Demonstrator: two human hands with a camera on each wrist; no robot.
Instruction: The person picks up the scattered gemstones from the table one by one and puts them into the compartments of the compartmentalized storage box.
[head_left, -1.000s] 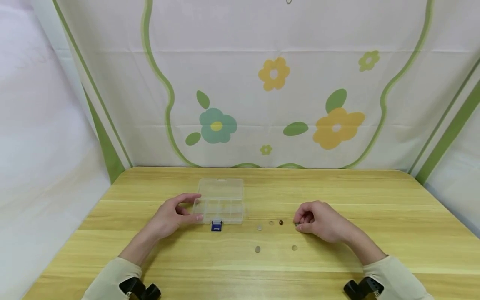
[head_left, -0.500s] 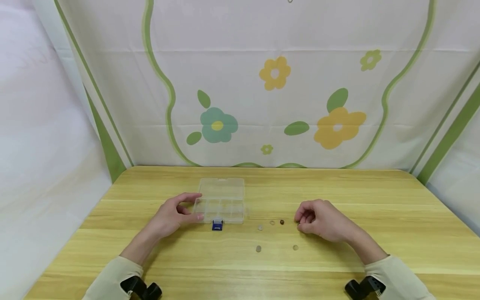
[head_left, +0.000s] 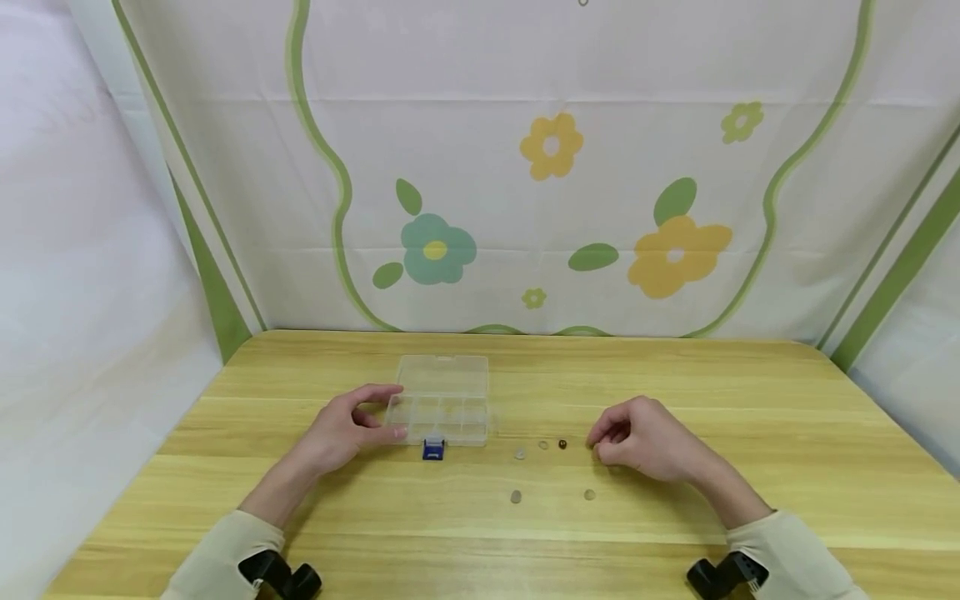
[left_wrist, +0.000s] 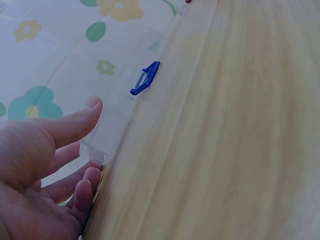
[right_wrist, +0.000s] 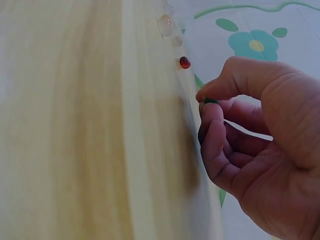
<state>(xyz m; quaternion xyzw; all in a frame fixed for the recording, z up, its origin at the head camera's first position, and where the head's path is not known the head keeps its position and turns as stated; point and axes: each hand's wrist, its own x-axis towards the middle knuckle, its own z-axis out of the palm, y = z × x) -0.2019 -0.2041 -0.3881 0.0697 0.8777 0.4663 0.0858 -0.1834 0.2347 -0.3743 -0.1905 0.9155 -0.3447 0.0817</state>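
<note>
The change of this last second is small, and it is at the right hand [head_left: 648, 442]. One second ago, the head view showed a little dark piece at its fingertips; now this view shows no such piece, because the fingers cover it. The right wrist view makes it clear: thumb and forefinger pinch a small green bead [right_wrist: 211, 100], and the other fingers are curled below. The fingertips seem to be just above the surface [head_left: 360, 542], but the exact gap I cannot tell. For the work, I judge this means the bead is now secured and picking it up is about finished.

The left hand [head_left: 337, 433] has kept its place. It holds the left end of the clear plastic box [head_left: 457, 439] between thumb and forefinger, so the box stays steady. The lid [head_left: 442, 375] is raised behind the compartments, and a blue clip [head_left: 432, 450] is at the near edge. What the compartments contain is too faint to tell.

Between box and right hand lie a dark red bead [head_left: 562, 444], a pale ring-like piece [head_left: 543, 445] beside it, and a whitish piece [head_left: 520, 454] nearer to the box. Closer to the person are a grey piece [head_left: 516, 497] and a beige piece [head_left: 589, 494], well apart. These five are not yet taken.
</note>
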